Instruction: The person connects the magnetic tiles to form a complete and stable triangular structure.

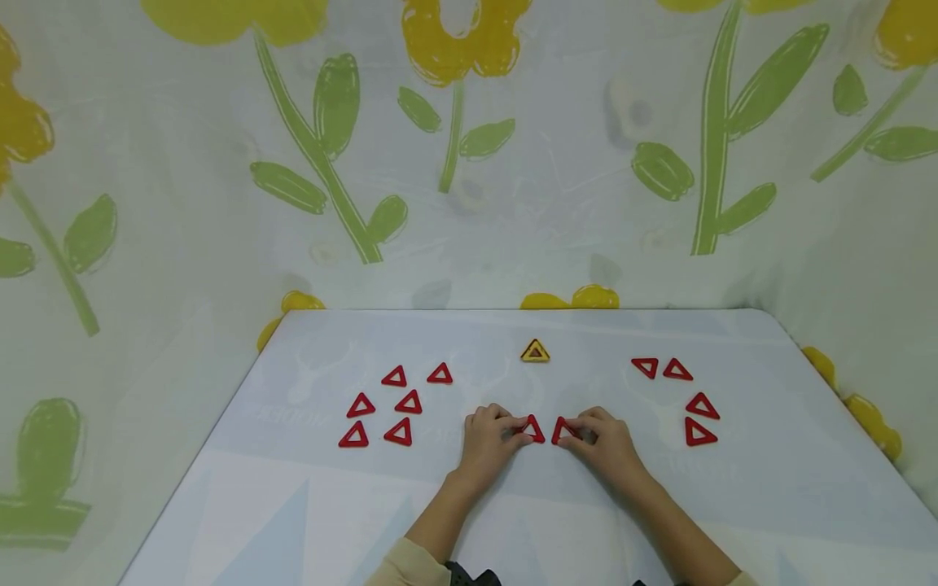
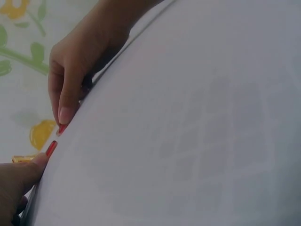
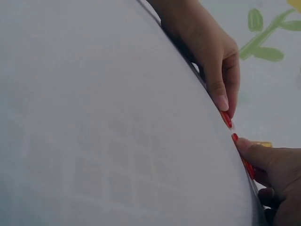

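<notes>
Near the middle of the table, my left hand (image 1: 487, 443) pinches a red triangle frame (image 1: 537, 428) between thumb and fingers. Facing it, my right hand (image 1: 610, 446) pinches a second red triangle frame (image 1: 558, 430) the same way. A narrow gap separates the two pieces, both close over the tabletop. In the left wrist view, the left-hand piece (image 2: 51, 149) shows edge-on at the thumb tip. The right wrist view has the right-hand piece (image 3: 248, 167) along the thumb, partly hidden by it. Beyond both hands lies a yellow triangle (image 1: 535, 358) with a dark inner outline.
Several red triangle frames (image 1: 354, 444) lie in a loose group on the left of the table. On the right, several more (image 1: 689, 431) form a curved line. The white tabletop (image 1: 293, 521) ends at a back edge, before a flower-printed curtain (image 1: 513, 212).
</notes>
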`<state>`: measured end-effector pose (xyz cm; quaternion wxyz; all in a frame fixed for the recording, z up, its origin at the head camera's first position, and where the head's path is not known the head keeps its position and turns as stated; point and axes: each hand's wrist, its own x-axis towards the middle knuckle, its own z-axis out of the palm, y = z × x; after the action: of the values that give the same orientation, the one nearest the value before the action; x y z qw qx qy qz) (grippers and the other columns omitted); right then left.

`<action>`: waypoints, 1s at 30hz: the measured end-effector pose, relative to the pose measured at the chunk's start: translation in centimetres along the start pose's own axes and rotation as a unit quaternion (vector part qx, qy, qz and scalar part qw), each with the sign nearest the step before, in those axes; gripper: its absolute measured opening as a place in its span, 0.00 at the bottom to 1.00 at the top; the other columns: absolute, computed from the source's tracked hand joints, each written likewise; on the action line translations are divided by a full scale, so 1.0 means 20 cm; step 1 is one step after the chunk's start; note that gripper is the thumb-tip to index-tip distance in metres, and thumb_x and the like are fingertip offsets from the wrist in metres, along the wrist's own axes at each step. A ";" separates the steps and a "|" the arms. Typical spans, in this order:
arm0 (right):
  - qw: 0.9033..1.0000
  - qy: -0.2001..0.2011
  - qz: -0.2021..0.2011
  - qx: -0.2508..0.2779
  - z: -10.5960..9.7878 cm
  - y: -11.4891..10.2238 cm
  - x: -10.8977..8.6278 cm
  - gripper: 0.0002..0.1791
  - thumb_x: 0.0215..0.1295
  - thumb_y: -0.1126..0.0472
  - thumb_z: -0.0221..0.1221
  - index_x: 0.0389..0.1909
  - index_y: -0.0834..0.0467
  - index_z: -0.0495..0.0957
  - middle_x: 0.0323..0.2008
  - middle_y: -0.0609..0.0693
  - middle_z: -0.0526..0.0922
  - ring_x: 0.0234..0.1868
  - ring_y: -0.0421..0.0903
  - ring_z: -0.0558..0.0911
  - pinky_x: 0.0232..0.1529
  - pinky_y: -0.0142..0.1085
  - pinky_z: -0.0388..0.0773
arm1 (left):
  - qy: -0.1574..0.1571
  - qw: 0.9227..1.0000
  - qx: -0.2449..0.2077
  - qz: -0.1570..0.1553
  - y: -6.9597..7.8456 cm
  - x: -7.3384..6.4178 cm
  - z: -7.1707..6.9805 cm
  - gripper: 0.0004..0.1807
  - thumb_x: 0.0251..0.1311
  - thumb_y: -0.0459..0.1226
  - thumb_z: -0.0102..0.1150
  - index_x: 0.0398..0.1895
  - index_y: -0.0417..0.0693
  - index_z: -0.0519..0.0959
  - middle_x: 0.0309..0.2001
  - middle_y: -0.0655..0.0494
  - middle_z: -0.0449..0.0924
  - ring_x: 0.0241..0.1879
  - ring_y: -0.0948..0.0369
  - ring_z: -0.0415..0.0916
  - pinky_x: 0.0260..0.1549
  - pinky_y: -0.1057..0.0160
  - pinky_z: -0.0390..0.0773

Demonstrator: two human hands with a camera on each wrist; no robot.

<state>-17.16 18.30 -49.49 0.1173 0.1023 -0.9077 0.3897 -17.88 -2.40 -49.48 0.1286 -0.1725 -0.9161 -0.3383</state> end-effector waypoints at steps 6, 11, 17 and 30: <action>1.000 0.009 -0.028 -0.005 0.01 0.00 -0.01 0.19 0.40 0.62 0.74 0.37 0.61 0.86 0.30 0.46 0.79 0.26 0.37 0.68 0.24 0.27 0.68 | 0.000 1.000 0.004 0.018 -0.01 0.00 0.02 0.17 0.47 0.45 0.70 0.42 0.54 0.86 0.33 0.62 0.74 0.36 0.63 0.68 0.38 0.63 0.62; 0.999 0.007 -0.045 -0.006 0.01 0.02 -0.01 0.18 0.39 0.61 0.75 0.36 0.59 0.86 0.30 0.45 0.80 0.27 0.36 0.69 0.25 0.27 0.68 | -0.017 1.000 0.015 0.021 -0.01 0.00 0.02 0.17 0.48 0.47 0.69 0.44 0.57 0.86 0.33 0.63 0.75 0.36 0.64 0.69 0.40 0.62 0.62; 0.996 -0.001 -0.089 0.010 0.00 0.03 0.01 0.17 0.42 0.62 0.74 0.37 0.57 0.86 0.31 0.44 0.80 0.29 0.36 0.70 0.28 0.30 0.66 | -0.019 0.999 0.024 0.035 -0.03 0.01 0.01 0.17 0.49 0.47 0.69 0.44 0.58 0.85 0.35 0.63 0.75 0.38 0.63 0.69 0.42 0.60 0.62; 0.994 -0.014 -0.112 -0.012 0.00 0.04 0.00 0.17 0.43 0.60 0.73 0.39 0.54 0.86 0.32 0.43 0.81 0.30 0.34 0.69 0.31 0.31 0.64 | -0.051 0.997 0.026 0.043 -0.03 0.00 0.01 0.16 0.53 0.48 0.65 0.47 0.61 0.84 0.38 0.62 0.75 0.40 0.63 0.69 0.45 0.58 0.62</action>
<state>-17.41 18.84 -49.98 0.1483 0.2072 -0.8968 0.3618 -18.08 -2.70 -49.86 0.1002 -0.2256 -0.9217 -0.2992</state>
